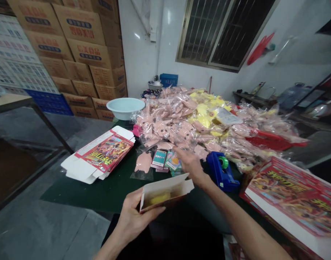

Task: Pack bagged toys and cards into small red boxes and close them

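My left hand (134, 216) grips a small open cardboard box (165, 193) by its left end, flaps up, with something yellow inside. My right hand (189, 162) reaches forward over the dark green table (114, 187), fingers spread, just above a few small card packets (165, 159). A single pink toy in a clear bag (143, 163) lies left of the cards. A big heap of bagged pink and yellow toys (198, 119) fills the table beyond.
A blue tape dispenser (222, 169) sits right of my right hand. Flat unfolded printed cartons (100, 153) lie at the left, a stack of red printed boxes (292, 198) at the right. A white basin (125, 107) stands behind. Brown cartons (81, 54) are stacked against the wall.
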`<state>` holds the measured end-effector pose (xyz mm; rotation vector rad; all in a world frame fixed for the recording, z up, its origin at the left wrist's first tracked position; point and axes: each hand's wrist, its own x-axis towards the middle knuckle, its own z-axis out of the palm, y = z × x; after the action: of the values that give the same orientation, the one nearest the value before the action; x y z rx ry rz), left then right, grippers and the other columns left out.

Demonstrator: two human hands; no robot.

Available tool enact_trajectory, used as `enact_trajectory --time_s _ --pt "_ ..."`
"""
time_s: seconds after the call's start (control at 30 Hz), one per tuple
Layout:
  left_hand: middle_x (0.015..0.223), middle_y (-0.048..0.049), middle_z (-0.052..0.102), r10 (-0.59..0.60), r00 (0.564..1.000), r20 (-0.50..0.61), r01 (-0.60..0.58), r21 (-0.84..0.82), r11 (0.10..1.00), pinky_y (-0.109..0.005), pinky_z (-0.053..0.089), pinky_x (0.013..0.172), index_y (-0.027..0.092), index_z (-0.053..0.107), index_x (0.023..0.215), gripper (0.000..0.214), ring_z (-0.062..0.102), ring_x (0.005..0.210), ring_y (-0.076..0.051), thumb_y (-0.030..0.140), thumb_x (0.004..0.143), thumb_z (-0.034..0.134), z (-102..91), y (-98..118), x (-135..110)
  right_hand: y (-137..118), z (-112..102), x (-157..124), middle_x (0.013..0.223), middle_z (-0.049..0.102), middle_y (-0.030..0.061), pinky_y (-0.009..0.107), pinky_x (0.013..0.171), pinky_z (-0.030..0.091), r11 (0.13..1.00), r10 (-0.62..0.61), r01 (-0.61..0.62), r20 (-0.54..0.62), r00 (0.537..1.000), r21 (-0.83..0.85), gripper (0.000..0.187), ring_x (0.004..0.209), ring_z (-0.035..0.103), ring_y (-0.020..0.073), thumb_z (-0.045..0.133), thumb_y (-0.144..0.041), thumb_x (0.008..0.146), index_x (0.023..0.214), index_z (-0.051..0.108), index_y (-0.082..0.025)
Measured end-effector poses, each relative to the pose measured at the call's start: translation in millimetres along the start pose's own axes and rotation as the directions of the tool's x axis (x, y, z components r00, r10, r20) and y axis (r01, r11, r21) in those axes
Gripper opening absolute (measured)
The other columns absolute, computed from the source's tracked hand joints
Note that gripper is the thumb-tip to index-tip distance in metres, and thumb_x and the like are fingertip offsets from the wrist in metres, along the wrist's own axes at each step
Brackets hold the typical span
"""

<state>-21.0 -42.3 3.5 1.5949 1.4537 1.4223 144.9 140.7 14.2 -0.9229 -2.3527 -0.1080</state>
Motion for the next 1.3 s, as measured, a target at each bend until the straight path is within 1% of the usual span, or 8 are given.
enact_trajectory --time_s 0.2,0.3,0.5,0.7,0.83,0.97,1.1,1.3 --pt "0.077 -0.0043 0.074 -0.089 0.996 0.008 0.089 -0.173 0.981 -0.026 0.057 0.059 0.013 0.070 0.088 0.027 0.069 0.068 -0.021 0.028 0.066 0.074 3.0 -5.0 12.5 -11.0 -92.4 6.2 0.080 0.065 0.0005 0.027 0.058 0.050 0.819 0.392 -0.089 -0.440 0.808 0.566 0.019 0.062 0.060 0.0129 0.057 -0.026 0.085 0.103 0.058 -0.021" --pt "0.081 -0.0051 0.075 -0.137 0.986 0.098 0.158 -0.258 0.953 -0.028 0.059 0.061 0.013 0.069 0.094 0.032 0.070 0.071 -0.022 0.028 0.066 0.075 7.8 -3.8 17.8 -43.6 -113.1 -12.6 0.085 0.065 -0.0012 0.027 0.060 0.052 0.707 0.337 0.027 -0.370 0.866 0.706 0.014 0.070 0.062 0.0128 0.064 -0.021 0.080 0.094 0.063 -0.025" --pt "0.088 -0.0060 0.075 -0.128 0.973 0.191 0.188 -0.342 0.921 -0.032 0.059 0.071 0.014 0.068 0.098 0.034 0.070 0.080 -0.024 0.025 0.066 0.074 11.9 -5.7 16.3 -61.4 -87.8 -36.8 0.093 0.066 -0.0003 0.030 0.071 0.053 0.909 0.163 0.066 -0.495 0.853 0.412 0.052 0.080 0.063 0.0149 0.064 -0.009 0.077 0.122 0.052 -0.031" --pt "0.084 -0.0061 0.074 -0.120 0.974 0.190 0.173 -0.294 0.940 -0.034 0.059 0.069 0.012 0.068 0.096 0.036 0.070 0.076 -0.024 0.026 0.064 0.076 9.8 -2.9 16.8 -70.0 -92.0 -43.8 0.085 0.067 0.0034 0.033 0.065 0.047 0.964 -0.190 0.229 -0.252 0.949 0.135 0.034 0.075 0.054 0.0181 0.057 -0.008 0.082 0.111 0.059 -0.025" --pt "0.079 -0.0041 0.073 -0.103 0.976 0.192 0.153 -0.267 0.952 -0.031 0.058 0.064 0.013 0.068 0.096 0.032 0.069 0.071 -0.022 0.028 0.068 0.072 11.4 0.0 18.9 -90.2 -87.8 -52.1 0.088 0.063 0.0111 0.037 0.063 0.042 0.991 -0.121 0.127 -0.123 0.985 0.044 0.027 0.079 0.052 0.0234 0.055 -0.037 0.086 0.103 0.063 -0.017" --pt "0.088 -0.0031 0.071 -0.069 0.993 -0.096 0.056 -0.137 0.989 -0.026 0.057 0.064 0.016 0.062 0.106 0.051 0.068 0.075 -0.020 0.033 0.061 0.078 16.7 -7.5 12.2 -93.6 -80.2 -60.9 0.094 0.063 0.0093 0.040 0.072 0.042 0.989 -0.112 0.118 -0.073 0.991 0.091 0.040 0.088 0.052 0.0252 0.056 -0.041 0.085 0.118 0.056 -0.020" --pt "0.099 -0.0040 0.068 0.015 0.907 -0.420 -0.014 0.005 1.000 -0.025 0.056 0.067 0.019 0.049 0.121 0.074 0.067 0.079 -0.018 0.038 0.057 0.080 23.1 -20.8 4.6 -81.9 -74.5 -71.9 0.120 0.052 0.0107 0.047 0.092 0.040 0.970 0.097 0.001 -0.392 0.915 0.243 0.054 0.112 0.048 0.0278 0.062 -0.023 0.080 0.131 0.043 -0.025" --pt "0.097 -0.0049 0.067 0.404 0.832 -0.381 -0.357 0.192 0.914 -0.027 0.054 0.074 0.022 0.056 0.108 0.046 0.065 0.088 -0.018 0.026 0.066 0.076 25.7 -31.6 18.8 -75.1 -36.6 -74.9 0.113 0.057 0.0094 0.035 0.085 0.051 0.695 0.476 -0.184 -0.254 0.842 0.695 0.041 0.103 0.058 0.0197 0.059 -0.018 0.081 0.120 0.046 -0.024"
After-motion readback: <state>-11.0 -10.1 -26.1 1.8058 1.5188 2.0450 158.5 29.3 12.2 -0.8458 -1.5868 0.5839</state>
